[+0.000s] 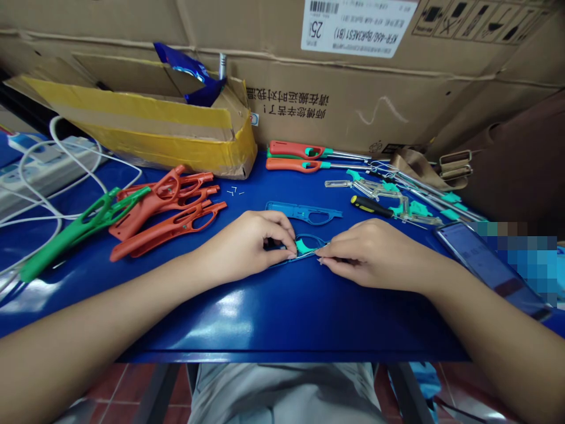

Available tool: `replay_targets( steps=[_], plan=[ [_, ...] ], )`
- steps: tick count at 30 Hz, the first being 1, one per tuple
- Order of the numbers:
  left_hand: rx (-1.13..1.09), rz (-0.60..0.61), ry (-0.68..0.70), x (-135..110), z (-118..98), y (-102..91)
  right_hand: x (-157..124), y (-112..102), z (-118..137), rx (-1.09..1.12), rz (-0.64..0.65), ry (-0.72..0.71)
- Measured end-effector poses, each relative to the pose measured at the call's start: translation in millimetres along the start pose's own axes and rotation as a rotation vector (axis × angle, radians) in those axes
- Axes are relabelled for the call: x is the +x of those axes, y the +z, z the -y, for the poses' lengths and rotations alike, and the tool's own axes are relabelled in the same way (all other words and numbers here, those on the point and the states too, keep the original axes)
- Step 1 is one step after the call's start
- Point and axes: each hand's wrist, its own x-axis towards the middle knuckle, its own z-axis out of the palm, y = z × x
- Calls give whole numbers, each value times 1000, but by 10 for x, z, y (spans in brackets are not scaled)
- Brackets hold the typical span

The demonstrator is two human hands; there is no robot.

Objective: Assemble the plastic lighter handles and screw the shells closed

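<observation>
Half of a blue lighter casing lies on the table between my hands, with a mint-green trigger seated in it. My left hand is closed, thumb and fingers pinching at the casing beside the trigger. At the casing's narrow front end, the fingertips of my right hand are pressed together; what small part they may pinch is hidden. Just beyond sits a second blue casing half, its inside facing up. A yellow-and-black screwdriver rests past my right hand.
Red casings and green casings are piled left, near small screws and a white power strip. Behind are a yellow-taped carton and assembled lighters. Clear tanks with mint-green parts and a phone lie right.
</observation>
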Motion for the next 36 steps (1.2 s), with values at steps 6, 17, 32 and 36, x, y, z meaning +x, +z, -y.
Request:
replay_targets(
  steps=[6, 17, 32, 36],
  plan=[
    [228, 72, 139, -40, 30, -38, -7, -14, 5, 16, 14, 19],
    [632, 120, 458, -23, -43, -130, -14, 25, -9, -7, -21, -22],
    [547, 73, 473, -42, -52, -112, -41, 32, -18, -85, -30, -80],
    [552, 61, 489, -45, -42, -106, -40, 30, -17, -71, -2, -70]
  ],
)
